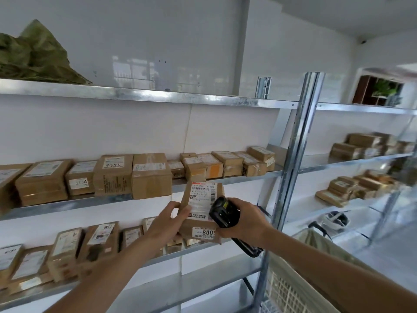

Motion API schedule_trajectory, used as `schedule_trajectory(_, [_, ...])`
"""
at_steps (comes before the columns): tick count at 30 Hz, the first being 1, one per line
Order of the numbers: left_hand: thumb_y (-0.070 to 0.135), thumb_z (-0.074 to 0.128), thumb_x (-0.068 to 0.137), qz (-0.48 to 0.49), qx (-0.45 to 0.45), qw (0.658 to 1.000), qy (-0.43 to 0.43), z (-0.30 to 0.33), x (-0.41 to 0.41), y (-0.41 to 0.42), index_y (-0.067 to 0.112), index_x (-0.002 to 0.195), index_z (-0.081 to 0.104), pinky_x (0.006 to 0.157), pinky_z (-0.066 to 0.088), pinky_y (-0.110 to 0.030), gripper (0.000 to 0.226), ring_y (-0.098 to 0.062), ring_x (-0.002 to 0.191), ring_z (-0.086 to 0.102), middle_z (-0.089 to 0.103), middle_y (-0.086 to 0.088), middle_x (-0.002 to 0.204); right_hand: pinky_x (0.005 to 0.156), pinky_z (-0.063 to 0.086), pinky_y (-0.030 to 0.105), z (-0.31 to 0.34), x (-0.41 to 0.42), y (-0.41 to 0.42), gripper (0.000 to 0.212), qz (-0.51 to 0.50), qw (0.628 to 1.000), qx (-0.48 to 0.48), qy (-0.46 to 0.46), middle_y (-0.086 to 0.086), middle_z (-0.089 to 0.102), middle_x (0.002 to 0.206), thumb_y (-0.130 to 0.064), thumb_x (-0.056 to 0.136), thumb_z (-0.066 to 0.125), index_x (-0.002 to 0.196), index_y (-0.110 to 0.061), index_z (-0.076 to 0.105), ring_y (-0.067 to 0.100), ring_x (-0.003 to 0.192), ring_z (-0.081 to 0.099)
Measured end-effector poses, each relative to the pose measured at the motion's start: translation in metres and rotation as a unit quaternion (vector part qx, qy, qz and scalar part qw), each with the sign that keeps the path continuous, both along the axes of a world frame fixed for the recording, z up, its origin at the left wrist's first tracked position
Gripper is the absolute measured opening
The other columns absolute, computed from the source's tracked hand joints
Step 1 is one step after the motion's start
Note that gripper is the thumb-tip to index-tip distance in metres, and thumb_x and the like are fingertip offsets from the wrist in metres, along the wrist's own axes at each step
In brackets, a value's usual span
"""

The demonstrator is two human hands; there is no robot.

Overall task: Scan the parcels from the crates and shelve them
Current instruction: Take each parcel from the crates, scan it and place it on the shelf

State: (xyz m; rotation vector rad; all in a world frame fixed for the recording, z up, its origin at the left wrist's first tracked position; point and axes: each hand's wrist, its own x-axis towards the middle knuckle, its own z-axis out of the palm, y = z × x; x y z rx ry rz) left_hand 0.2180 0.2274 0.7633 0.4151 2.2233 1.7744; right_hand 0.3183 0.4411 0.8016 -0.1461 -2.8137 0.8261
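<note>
Left hand grip holds brown parcel upright before the middle shelf; right hand grip wraps black scanner, head touching parcel's label

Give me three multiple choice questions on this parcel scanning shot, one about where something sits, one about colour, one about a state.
1. The green sack lies on
A the top shelf
B the floor
C the crate

2. The scanner is
A white
B black
C orange

3. The held parcel is
A on a shelf
B gripped in the left hand
C lying in the crate

Key: A, the green sack rests on the top shelf; B, the scanner in the right hand is black; B, the left hand grips the held parcel.
</note>
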Motion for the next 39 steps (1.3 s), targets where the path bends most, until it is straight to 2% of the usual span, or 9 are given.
schedule_trajectory(6, [0.043, 0.057, 0.099, -0.054, -0.019, 0.998, 0.010, -0.003, -0.010, 0.073, 0.024, 0.118, 0.062, 0.092, 0.059, -0.037, 0.027, -0.015, 0.100, 0.072, 0.075, 0.003, 0.108, 0.078, 0.051, 0.017, -0.009, 0.003, 0.075, 0.059, -0.032, 0.999, -0.028, -0.020, -0.016, 0.071, 0.101, -0.040, 0.070, 0.091, 0.122, -0.036, 0.064, 0.000, 0.092, 0.065])
schedule_trajectory(10, [0.028, 0.065, 0.097, -0.088, -0.013, 0.996, 0.001, -0.009, -0.016, 0.129, 0.024, 0.110, 0.066, 0.082, 0.063, -0.033, 0.014, -0.014, 0.095, 0.074, 0.076, -0.002, 0.111, 0.087, 0.059, 0.028, -0.023, -0.005, 0.135, 0.053, -0.045, 0.998, -0.021, -0.041, -0.016, 0.072, 0.099, -0.043, 0.068, 0.091, 0.114, -0.037, 0.064, 0.003, 0.091, 0.067])
schedule_trajectory(13, [0.030, 0.076, 0.088, -0.062, 0.004, 0.998, 0.001, -0.021, -0.021, 0.171, 0.022, 0.118, 0.060, 0.071, 0.063, -0.030, 0.035, -0.017, 0.092, 0.075, 0.076, -0.003, 0.111, 0.087, 0.059, 0.027, -0.035, -0.014, 0.182, 0.057, -0.041, 0.998, -0.020, -0.051, -0.012, 0.074, 0.101, -0.043, 0.067, 0.092, 0.117, -0.032, 0.067, 0.005, 0.092, 0.068])
schedule_trajectory(18, [0.035, 0.077, 0.086, -0.066, 0.005, 0.998, 0.014, -0.043, -0.034, 0.230, 0.023, 0.117, 0.069, 0.085, 0.062, -0.044, 0.034, -0.016, 0.091, 0.076, 0.079, 0.004, 0.101, 0.085, 0.060, 0.030, -0.056, -0.035, 0.248, 0.060, -0.030, 0.997, -0.022, -0.074, -0.011, 0.074, 0.098, -0.046, 0.063, 0.092, 0.116, -0.031, 0.069, 0.005, 0.088, 0.070])
schedule_trajectory(23, [0.024, 0.073, 0.092, -0.116, 0.011, 0.993, -0.036, -0.071, -0.061, 0.268, 0.025, 0.124, 0.069, 0.092, 0.060, -0.042, 0.032, -0.019, 0.104, 0.073, 0.075, 0.000, 0.114, 0.082, 0.056, 0.022, -0.083, -0.068, 0.297, 0.058, -0.013, 0.994, -0.032, -0.107, -0.015, 0.071, 0.096, -0.038, 0.068, 0.093, 0.119, -0.033, 0.066, 0.003, 0.088, 0.067])
schedule_trajectory(27, [0.014, 0.076, 0.089, -0.088, 0.003, 0.995, -0.036, -0.105, -0.092, 0.292, 0.016, 0.123, 0.070, 0.090, 0.061, -0.044, 0.034, -0.019, 0.102, 0.074, 0.077, 0.000, 0.110, 0.085, 0.057, 0.023, -0.113, -0.106, 0.323, 0.065, -0.004, 0.990, -0.053, -0.130, -0.014, 0.073, 0.104, -0.037, 0.067, 0.093, 0.126, -0.033, 0.065, 0.005, 0.094, 0.068])
schedule_trajectory(30, [0.018, 0.081, 0.084, -0.072, -0.003, 0.997, -0.027, -0.140, -0.128, 0.310, 0.020, 0.119, 0.073, 0.093, 0.059, -0.044, 0.036, -0.018, 0.102, 0.074, 0.078, 0.002, 0.108, 0.084, 0.054, 0.019, -0.147, -0.147, 0.342, 0.066, 0.003, 0.987, -0.062, -0.148, -0.015, 0.071, 0.109, -0.034, 0.068, 0.092, 0.128, -0.035, 0.062, 0.008, 0.100, 0.066])
schedule_trajectory(34, [0.019, 0.087, 0.076, -0.058, -0.005, 0.998, -0.030, -0.192, -0.177, 0.330, 0.022, 0.118, 0.073, 0.089, 0.060, -0.038, 0.044, -0.018, 0.100, 0.074, 0.078, 0.002, 0.107, 0.105, 0.052, 0.040, -0.204, -0.203, 0.356, 0.077, 0.002, 0.987, -0.051, -0.151, -0.015, 0.071, 0.114, -0.041, 0.065, 0.090, 0.134, -0.040, 0.058, 0.009, 0.109, 0.063])
schedule_trajectory(39, [0.040, 0.093, 0.050, -0.020, -0.008, 0.998, -0.067, -0.267, -0.224, 0.354, 0.026, 0.117, 0.069, 0.081, 0.060, -0.033, 0.073, -0.021, 0.097, 0.074, 0.077, -0.001, 0.103, 0.104, 0.050, 0.029, -0.274, -0.258, 0.373, 0.083, 0.013, 0.988, -0.042, -0.150, -0.014, 0.070, 0.121, -0.035, 0.068, 0.089, 0.142, -0.040, 0.051, 0.007, 0.111, 0.060])
